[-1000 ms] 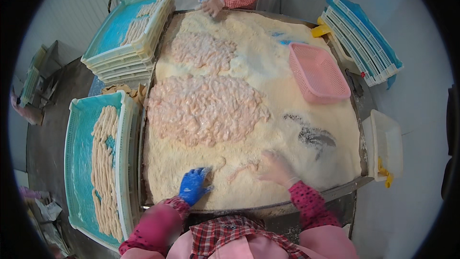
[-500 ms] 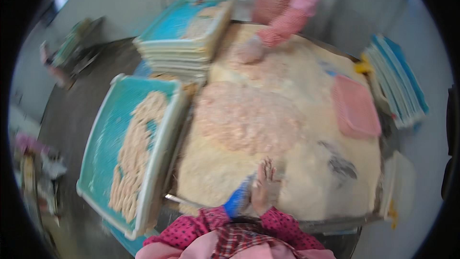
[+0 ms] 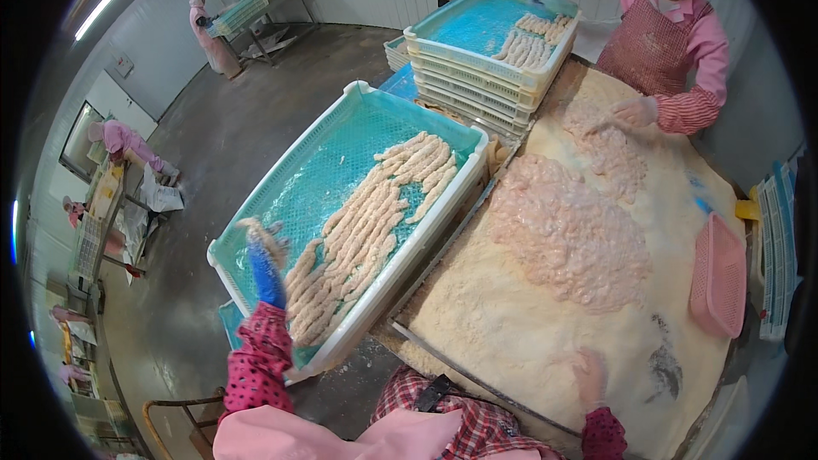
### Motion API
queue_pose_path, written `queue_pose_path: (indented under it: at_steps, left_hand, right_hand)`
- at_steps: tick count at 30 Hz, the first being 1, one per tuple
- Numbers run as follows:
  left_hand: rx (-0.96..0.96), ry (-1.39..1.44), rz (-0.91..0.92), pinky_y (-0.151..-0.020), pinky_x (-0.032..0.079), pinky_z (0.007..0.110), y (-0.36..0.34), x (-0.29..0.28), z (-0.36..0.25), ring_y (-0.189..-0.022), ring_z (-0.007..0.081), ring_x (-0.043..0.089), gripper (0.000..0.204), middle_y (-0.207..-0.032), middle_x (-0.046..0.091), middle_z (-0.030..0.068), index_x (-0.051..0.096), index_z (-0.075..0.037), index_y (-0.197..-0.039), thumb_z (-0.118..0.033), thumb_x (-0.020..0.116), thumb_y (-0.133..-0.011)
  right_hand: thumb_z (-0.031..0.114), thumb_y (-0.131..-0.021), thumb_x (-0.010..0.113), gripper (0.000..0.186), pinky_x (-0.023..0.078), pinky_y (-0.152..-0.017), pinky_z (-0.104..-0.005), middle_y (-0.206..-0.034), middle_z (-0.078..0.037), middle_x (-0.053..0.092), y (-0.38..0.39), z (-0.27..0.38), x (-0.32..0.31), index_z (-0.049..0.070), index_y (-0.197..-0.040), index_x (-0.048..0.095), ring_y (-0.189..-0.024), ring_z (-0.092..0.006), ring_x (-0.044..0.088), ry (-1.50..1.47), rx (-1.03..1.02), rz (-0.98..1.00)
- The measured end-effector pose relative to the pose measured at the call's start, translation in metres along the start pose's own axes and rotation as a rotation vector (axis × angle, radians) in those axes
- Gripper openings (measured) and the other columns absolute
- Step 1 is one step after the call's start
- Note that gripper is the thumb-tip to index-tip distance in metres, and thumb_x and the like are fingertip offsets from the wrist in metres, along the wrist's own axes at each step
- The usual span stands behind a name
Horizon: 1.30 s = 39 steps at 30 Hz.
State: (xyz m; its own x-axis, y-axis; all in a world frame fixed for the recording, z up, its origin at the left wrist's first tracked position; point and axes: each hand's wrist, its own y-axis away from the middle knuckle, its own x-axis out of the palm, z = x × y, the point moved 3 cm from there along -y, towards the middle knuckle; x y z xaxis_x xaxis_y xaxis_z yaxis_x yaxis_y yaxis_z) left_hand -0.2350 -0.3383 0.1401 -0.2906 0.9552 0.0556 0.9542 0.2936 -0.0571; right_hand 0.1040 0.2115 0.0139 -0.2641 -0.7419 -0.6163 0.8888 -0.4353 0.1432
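My left hand (image 3: 266, 268), in a blue glove, is closed on a pale flour-coated strip (image 3: 260, 230) above the left side of a white tray (image 3: 221, 250) with turquoise mesh. Rows of similar coated strips (image 3: 358, 230) lie in that tray. My right hand (image 3: 588, 379), in a clear glove and slightly blurred, is low over the flour on the metal-edged worktable (image 3: 477, 332), fingers loosely apart and apparently empty. Beyond it on the flour spreads a large pile of wet pink meat pieces (image 3: 562, 230), with a smaller pile (image 3: 618, 162) farther back.
A co-worker (image 3: 648, 60) opposite has one hand at stacked trays (image 3: 469, 85), the other at the farther pile. A pink basket (image 3: 717, 281) and upright trays (image 3: 780, 255) line the right edge. Other workers (image 3: 123, 140) stand at left-side tables. A cart handle (image 3: 170, 409) is lower left.
My view has swung left. My hands, together half a second ago, have parted: the left now holds a strip over the tray. The co-worker's blue hand has moved to the stacked trays.
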Motion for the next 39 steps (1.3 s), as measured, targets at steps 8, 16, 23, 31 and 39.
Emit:
queue_pose_path:
  at_steps: [8, 16, 23, 31, 39]
  left_hand:
    - [-0.042, -0.266, 0.328, -0.103, 0.032, 0.036, -0.019, -0.02, 0.025, -0.119, 0.0224, 0.045, 0.052, -0.131, 0.046, 0.0144, 0.029, -0.004, -0.14, -0.033, 0.037, -0.098]
    - [0.255, -0.492, 1.208, -0.1, 0.036, 0.035, 0.163, 0.199, 0.008, -0.121, 0.0255, 0.045, 0.064, -0.133, 0.046, 0.0153, 0.041, -0.003, -0.132, -0.026, 0.07, -0.079]
    - [0.683, -0.63, 1.528, -0.091, 0.042, 0.04, 0.296, 0.311, 0.154, -0.106, 0.0327, 0.053, 0.048, -0.115, 0.057, 0.0156, 0.054, -0.008, -0.122, -0.036, 0.059, -0.084]
    - [0.744, -0.617, 1.52, -0.091, 0.04, 0.041, 0.334, 0.343, 0.134, -0.108, 0.0342, 0.048, 0.047, -0.12, 0.052, 0.0147, 0.053, -0.015, -0.123, -0.031, 0.062, -0.08]
    - [-0.433, 0.183, 1.228, -0.094, 0.041, 0.035, 0.355, 0.334, 0.156, -0.108, 0.0227, 0.052, 0.039, -0.118, 0.055, 0.0101, 0.051, -0.005, -0.122, -0.031, 0.044, -0.094]
  right_hand:
    - [0.003, -0.082, 0.054, 0.027, 0.044, -0.086, -0.0307, -0.105, -0.01, 0.059, -0.007, 0.055, -0.048, -0.004, -0.109, 0.055, -0.099, -0.0188, 0.055, -0.396, -0.001, -0.539]
    - [0.03, -0.079, 0.061, 0.037, 0.038, -0.093, -0.0391, -0.111, -0.004, 0.063, 0.002, 0.04, -0.059, 0.012, -0.112, 0.061, -0.105, -0.0222, 0.054, 0.592, -0.151, -0.009]
    - [0.023, -0.077, 0.065, 0.034, 0.04, -0.09, -0.0389, -0.11, -0.01, 0.06, 0.003, 0.036, -0.007, 0.007, -0.107, 0.06, -0.103, -0.028, 0.054, 0.348, 0.1, 0.06]
    - [0.021, -0.077, 0.062, 0.032, 0.043, -0.088, -0.0388, -0.111, -0.011, 0.06, 0.035, -0.003, -0.042, 0.009, -0.106, 0.06, -0.105, -0.0286, 0.054, 0.327, 0.031, -0.394]
    - [0.015, -0.082, 0.053, 0.046, 0.03, -0.103, -0.0404, -0.128, -0.015, 0.049, -0.004, 0.036, -0.013, 0.007, -0.127, 0.048, -0.121, -0.0303, 0.042, 0.069, -0.024, -0.662]
